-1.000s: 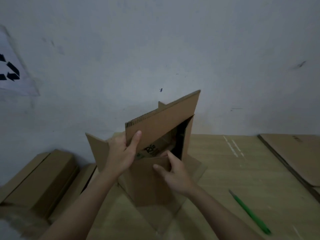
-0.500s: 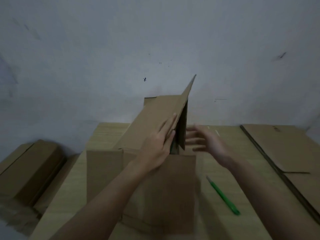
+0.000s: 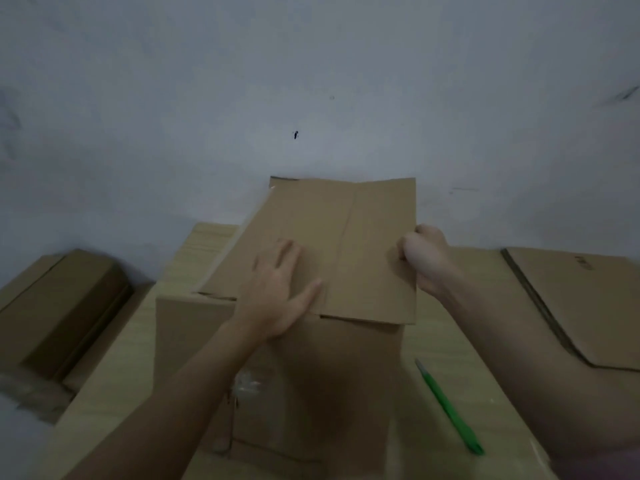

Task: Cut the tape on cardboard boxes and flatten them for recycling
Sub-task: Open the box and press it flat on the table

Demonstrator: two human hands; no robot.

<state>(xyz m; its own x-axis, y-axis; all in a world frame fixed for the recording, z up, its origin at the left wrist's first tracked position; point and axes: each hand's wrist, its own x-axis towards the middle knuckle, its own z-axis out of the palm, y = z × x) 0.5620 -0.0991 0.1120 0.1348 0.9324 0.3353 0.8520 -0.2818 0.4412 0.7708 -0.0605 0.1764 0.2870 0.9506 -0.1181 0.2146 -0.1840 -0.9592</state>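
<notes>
A brown cardboard box (image 3: 346,358) lies collapsed on the wooden table (image 3: 436,337), its panels spread towards the wall. My left hand (image 3: 280,292) presses flat on the upper panel with straight fingers. My right hand (image 3: 424,259) grips that panel's right edge with curled fingers. Clear tape (image 3: 249,386) clings to the lower panel near my left forearm. A green box cutter (image 3: 450,407) lies on the table right of the box, untouched.
Flattened cardboard sheets (image 3: 581,306) are stacked at the table's right side. A closed cardboard box (image 3: 62,306) sits lower at the left, beside the table. A pale wall (image 3: 311,81) stands close behind the table.
The raised box has been folded down flat. My left hand went from the flap's edge to pressing on the panel; my right hand, open a moment ago, now grips the right edge.
</notes>
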